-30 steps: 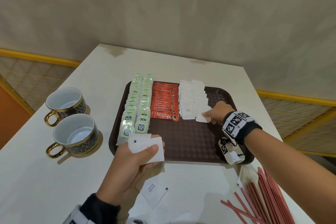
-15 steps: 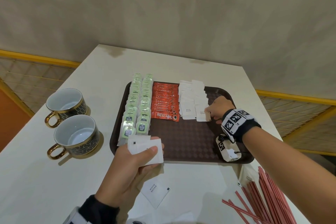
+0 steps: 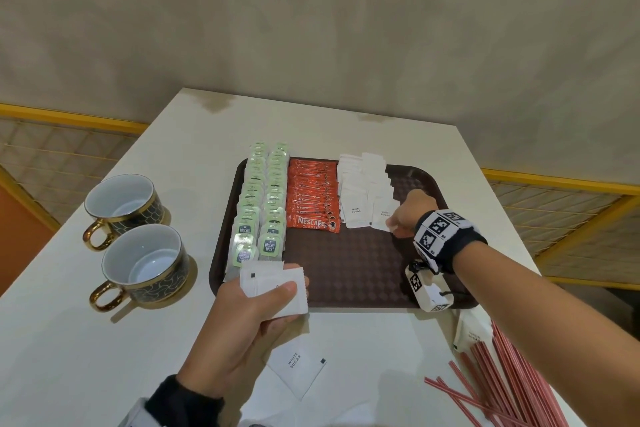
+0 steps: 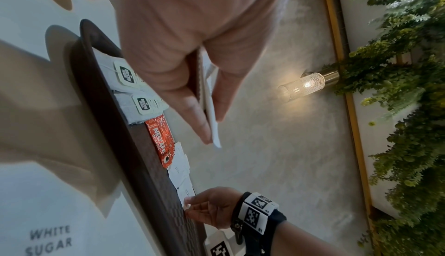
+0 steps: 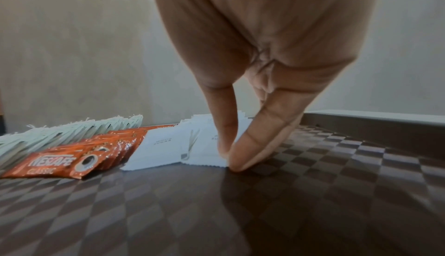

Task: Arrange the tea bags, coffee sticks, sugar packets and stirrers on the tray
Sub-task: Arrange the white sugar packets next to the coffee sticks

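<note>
A brown tray (image 3: 346,263) holds two columns of green tea bags (image 3: 263,204), a row of orange coffee sticks (image 3: 313,198) and two columns of white sugar packets (image 3: 356,191). My right hand (image 3: 393,222) pinches the near corner of the front sugar packet (image 5: 207,149) of the right column between thumb and forefinger, and the packet lies slightly askew on the tray. Over the tray's near left corner, my left hand (image 3: 287,284) grips a small stack of sugar packets (image 3: 273,282). Red stirrers (image 3: 502,388) lie on the table at the near right.
Two gold-handled cups (image 3: 138,253) stand on the white table left of the tray. One loose sugar packet (image 3: 298,367) lies near the table's front edge, and another (image 3: 474,333) lies beside the stirrers. The tray's near half is bare.
My right hand has nudged the front sugar packet back and forth slightly at the end of the right column. The left hand has stayed almost still with its stack.
</note>
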{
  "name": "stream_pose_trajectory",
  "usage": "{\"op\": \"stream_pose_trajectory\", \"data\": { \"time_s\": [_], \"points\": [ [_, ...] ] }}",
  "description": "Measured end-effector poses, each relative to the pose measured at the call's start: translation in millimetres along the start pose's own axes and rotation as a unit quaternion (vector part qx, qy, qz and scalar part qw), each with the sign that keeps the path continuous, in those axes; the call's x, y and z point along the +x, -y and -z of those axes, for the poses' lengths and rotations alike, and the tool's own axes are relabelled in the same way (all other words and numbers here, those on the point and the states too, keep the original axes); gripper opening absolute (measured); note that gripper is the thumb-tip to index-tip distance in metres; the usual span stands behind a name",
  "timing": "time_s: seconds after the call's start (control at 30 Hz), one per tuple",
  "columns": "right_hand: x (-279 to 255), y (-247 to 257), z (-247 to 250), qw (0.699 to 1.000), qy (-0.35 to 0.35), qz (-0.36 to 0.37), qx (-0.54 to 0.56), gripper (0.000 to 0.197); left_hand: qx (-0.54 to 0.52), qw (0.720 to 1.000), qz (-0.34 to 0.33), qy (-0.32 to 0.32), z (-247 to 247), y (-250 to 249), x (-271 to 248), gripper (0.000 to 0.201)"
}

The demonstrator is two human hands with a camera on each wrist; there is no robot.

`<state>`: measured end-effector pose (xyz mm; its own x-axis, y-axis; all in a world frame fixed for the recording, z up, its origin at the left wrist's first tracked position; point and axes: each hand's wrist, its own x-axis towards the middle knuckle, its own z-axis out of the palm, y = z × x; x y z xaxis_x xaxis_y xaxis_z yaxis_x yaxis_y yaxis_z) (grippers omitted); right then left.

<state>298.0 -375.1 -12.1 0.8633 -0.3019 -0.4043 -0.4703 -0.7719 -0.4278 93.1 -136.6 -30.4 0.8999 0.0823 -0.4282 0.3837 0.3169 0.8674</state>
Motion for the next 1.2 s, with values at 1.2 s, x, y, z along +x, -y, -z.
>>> {"op": "stream_pose_trajectory", "data": {
  "time_s": [1.2],
  "points": [
    [-12,27,-18,0.814,-0.043,0.396,-0.422,0.059,-0.215,0.972,0.064,0.066,-3,-26,-11,0.041]
  ]
}}
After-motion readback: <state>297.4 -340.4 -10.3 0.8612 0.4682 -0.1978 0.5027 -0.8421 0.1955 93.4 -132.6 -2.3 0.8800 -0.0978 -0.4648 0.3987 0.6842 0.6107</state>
